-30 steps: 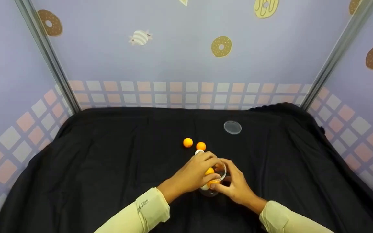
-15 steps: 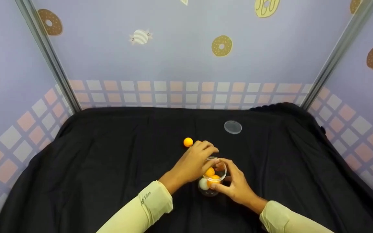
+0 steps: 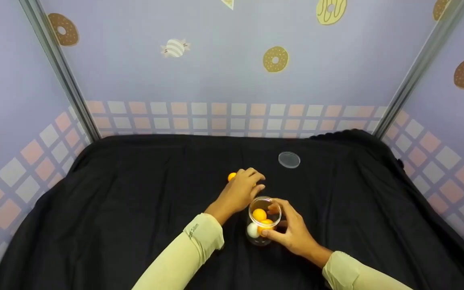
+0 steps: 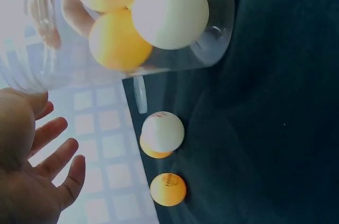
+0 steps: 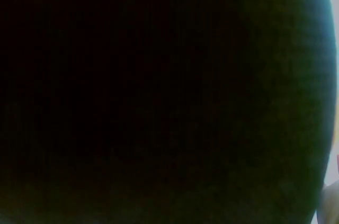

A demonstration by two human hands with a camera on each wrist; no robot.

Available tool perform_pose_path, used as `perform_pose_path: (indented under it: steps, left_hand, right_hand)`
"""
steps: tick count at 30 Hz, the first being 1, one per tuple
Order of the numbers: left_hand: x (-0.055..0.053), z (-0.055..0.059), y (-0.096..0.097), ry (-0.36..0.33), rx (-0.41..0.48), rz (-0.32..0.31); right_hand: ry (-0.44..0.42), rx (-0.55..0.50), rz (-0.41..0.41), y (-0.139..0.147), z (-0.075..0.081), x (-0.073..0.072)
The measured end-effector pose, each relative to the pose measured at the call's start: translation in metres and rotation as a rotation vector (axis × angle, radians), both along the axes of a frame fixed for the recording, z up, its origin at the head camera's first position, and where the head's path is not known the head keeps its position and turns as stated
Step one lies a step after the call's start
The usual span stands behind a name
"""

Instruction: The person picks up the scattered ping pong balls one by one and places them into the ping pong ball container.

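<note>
Right hand (image 3: 292, 231) holds a clear jar (image 3: 258, 241), left hand (image 3: 241, 189) is close by

Head view: The right hand is curled round the side of the jar and grips it, thumb in front. The jar is low in the middle, mouth up, on a black cloth (image 3: 155, 201). Inside are a white ball (image 3: 252, 230) and some orange balls (image 3: 259, 214). The left hand is just past the jar's rim, its fingers a bit bent. A loose orange ball (image 3: 232, 176) peeks out from behind that hand. A clear round disc (image 3: 289, 160) lies farther off. The purple wall (image 3: 224, 76) at the back has doughnuts (image 3: 275, 59) on it.

Left wrist view: The left hand's fingers are spread and hold nothing. Bits of the right hand show through the jar. On the cloth, another white ball (image 4: 163, 131) covers part of a half-hidden orange ball (image 4: 153, 152). An orange ball with dark marks (image 4: 168, 189) is near them.

Right wrist view: It is almost all black, so what the right hand does cannot be told here
</note>
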State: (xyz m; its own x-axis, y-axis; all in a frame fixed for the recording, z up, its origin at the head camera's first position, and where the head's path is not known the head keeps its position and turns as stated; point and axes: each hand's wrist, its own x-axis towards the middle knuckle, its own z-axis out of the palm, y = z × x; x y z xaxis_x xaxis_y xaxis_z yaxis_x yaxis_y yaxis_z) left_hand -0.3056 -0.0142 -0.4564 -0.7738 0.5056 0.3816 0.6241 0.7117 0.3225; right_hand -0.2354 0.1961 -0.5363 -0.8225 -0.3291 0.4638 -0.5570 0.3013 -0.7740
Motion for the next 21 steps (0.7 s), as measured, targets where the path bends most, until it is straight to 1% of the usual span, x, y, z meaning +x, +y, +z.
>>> perform_pose_path:
  steps: [2,4,8,12,14,17,21]
  left_hand:
    - [-0.005,-0.004,-0.001,-0.024,-0.006,0.014]
    - [-0.009,-0.008,-0.002,-0.033,-0.022,0.027]
    - [-0.015,-0.020,-0.005,-0.007,-0.067,0.035]
    - [-0.017,-0.031,-0.008,0.013,-0.107,0.042]
    - [-0.017,-0.036,-0.009,-0.001,-0.129,0.055]
    - [-0.018,-0.041,-0.010,-0.039,-0.155,0.075]
    - [-0.019,-0.045,-0.010,-0.071,-0.156,0.075]
  right_hand:
    - [0.000,0.003,-0.001,0.000,0.000,0.000]
    - [-0.006,0.003,-0.003,0.000,0.000,0.000]
    - [-0.003,0.008,-0.008,-0.001,0.000,0.000]
    - [-0.006,0.004,-0.007,-0.001,0.000,0.000]
    - [-0.004,0.003,-0.008,-0.001,0.000,0.000]
    - [-0.006,0.005,-0.012,0.000,0.000,0.000]
    - [-0.014,0.010,-0.014,0.000,0.001,0.000]
